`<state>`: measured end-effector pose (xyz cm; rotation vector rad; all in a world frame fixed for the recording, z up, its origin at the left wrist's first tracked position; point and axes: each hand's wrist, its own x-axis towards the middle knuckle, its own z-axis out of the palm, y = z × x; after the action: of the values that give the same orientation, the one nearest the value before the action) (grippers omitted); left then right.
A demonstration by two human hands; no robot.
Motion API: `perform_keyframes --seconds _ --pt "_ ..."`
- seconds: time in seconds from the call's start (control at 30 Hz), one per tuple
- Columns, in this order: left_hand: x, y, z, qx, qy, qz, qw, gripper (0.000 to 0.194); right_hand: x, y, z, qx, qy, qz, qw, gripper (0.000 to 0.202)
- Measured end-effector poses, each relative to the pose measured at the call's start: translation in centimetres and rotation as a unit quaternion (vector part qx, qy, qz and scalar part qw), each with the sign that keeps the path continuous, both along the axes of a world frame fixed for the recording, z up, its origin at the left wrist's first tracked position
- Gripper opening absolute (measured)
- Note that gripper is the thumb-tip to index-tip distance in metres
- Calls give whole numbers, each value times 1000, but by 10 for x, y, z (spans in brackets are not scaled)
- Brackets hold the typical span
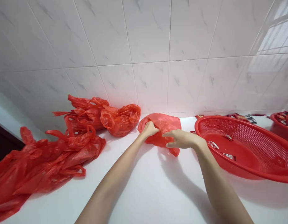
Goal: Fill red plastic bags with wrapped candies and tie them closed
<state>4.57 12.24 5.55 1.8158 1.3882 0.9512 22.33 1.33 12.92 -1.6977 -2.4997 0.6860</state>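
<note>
A red plastic bag (pixel 168 121) lies near the tiled wall, puffed out and crumpled. My left hand (pixel 150 129) is closed on the bag's near edge, its fingers partly hidden by the film. On the bag's right side is my right hand (pixel 178 138), with fingers stretched out and apart; whether it touches the film I cannot tell. To the right stands a large red plastic basket (pixel 244 171) with perforated walls and a few small wrapped packets (pixel 229 156) inside. What the bag holds, if anything, is hidden.
Several filled-looking red plastic bags (pixel 57 161) lie along the left side, and another bunched bag (pixel 121 119) rests against the wall. Small packets (pixel 242 117) lie behind the basket. A second red container (pixel 281 126) with packets stands at the far right.
</note>
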Motion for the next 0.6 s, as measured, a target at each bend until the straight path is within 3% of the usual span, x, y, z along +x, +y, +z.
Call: perform_keyframes --seconds 0.13,0.23,0.3,0.43,0.6 --pt "-10 -5 24 -4 -76 -15 997 15 -4 4 -4 7 -19 -32 999 68" --pt "-19 -13 34 -18 -198 -61 978 15 -6 4 -3 23 -3 -60 998 78" --pt "-23 -19 36 -31 -270 -65 960 16 -6 5 -3 43 4 -78 996 80" --pt "-29 -32 32 -74 -351 -6 933 28 -6 9 -5 75 -2 -115 991 86" --pt "-30 -41 27 -105 -454 13 885 29 -2 16 -13 125 2 -124 984 74"
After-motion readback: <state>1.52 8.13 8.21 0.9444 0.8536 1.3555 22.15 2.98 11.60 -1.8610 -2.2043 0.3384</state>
